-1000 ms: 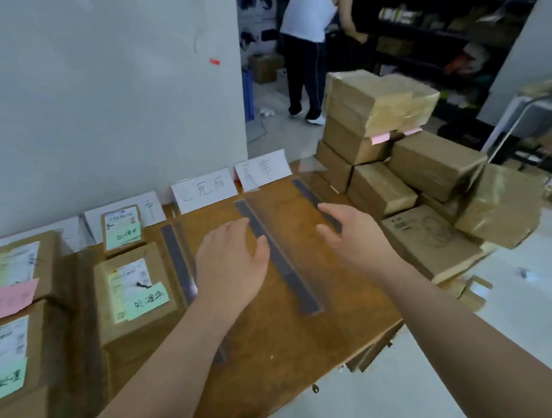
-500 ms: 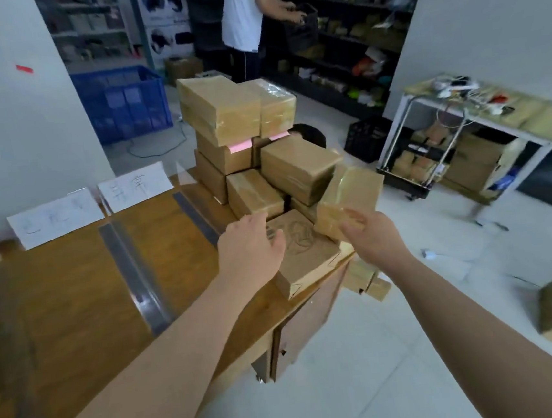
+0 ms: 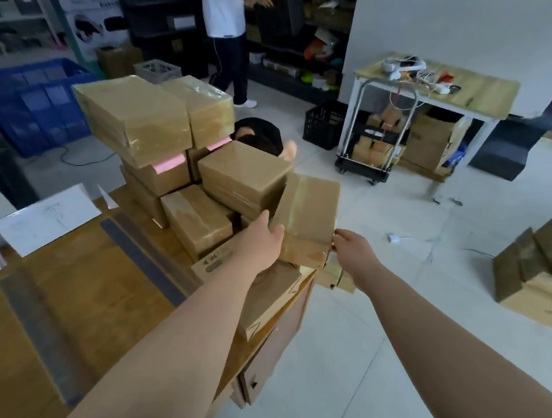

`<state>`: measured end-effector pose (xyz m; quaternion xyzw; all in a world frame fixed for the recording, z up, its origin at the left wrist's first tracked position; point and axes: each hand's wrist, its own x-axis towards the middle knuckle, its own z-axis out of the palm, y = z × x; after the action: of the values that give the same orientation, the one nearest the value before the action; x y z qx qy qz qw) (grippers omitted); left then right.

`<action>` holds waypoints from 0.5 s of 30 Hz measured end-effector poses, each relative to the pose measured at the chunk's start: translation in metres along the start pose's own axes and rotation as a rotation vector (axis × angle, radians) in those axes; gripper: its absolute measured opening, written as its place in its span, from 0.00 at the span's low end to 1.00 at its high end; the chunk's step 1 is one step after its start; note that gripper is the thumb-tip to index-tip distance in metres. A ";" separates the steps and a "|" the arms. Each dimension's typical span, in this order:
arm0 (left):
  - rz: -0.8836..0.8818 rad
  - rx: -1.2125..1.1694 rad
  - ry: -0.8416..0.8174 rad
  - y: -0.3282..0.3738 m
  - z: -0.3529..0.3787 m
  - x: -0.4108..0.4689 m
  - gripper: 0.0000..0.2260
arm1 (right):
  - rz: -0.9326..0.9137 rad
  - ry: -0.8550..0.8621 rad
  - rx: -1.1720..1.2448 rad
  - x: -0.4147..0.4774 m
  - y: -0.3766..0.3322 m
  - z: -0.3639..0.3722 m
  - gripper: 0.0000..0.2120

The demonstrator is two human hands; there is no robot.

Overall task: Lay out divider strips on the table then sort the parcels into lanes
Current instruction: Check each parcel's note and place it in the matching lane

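A pile of taped brown parcels (image 3: pixel 144 120) stands at the right end of the wooden table (image 3: pixel 84 294). One tilted parcel (image 3: pixel 308 212) leans off the pile's right side. My left hand (image 3: pixel 264 240) grips its left edge, and my right hand (image 3: pixel 349 249) pinches its lower right corner. Two grey divider strips lie on the tabletop, one (image 3: pixel 144 255) beside the pile and another (image 3: pixel 40 336) further left. White paper lane labels (image 3: pixel 46 217) stand along the table's far edge.
A person (image 3: pixel 228 38) stands at dark shelves behind the pile. A blue crate (image 3: pixel 32 104) sits on the floor at left. A trolley and a small table (image 3: pixel 438 92) stand at right. More boxes (image 3: pixel 548 250) lie at the far right.
The view swung right from the sorted lanes to the parcel pile. My hands left the divider strip, reached across, and took hold of the tilted parcel on the pile's right side.
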<state>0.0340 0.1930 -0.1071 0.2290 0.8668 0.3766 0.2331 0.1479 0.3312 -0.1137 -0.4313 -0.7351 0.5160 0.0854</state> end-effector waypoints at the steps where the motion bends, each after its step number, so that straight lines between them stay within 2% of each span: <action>1: -0.007 -0.031 -0.020 0.000 0.001 0.005 0.26 | 0.018 0.001 0.057 0.003 0.000 0.001 0.16; 3: -0.017 -0.101 -0.028 0.000 0.002 0.009 0.27 | 0.038 0.032 0.120 0.006 0.001 0.002 0.17; 6: -0.017 -0.165 -0.027 -0.003 0.002 0.006 0.29 | 0.043 0.074 0.117 0.002 0.005 0.003 0.13; 9: -0.003 -0.193 -0.019 -0.009 -0.001 -0.003 0.27 | 0.065 0.062 0.202 -0.007 0.011 0.004 0.14; 15: 0.038 -0.271 -0.013 -0.026 -0.005 -0.038 0.22 | 0.189 -0.142 0.463 -0.034 0.018 0.005 0.11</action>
<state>0.0553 0.1527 -0.1156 0.2140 0.8021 0.4930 0.2602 0.1758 0.3056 -0.1203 -0.4298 -0.5581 0.7051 0.0814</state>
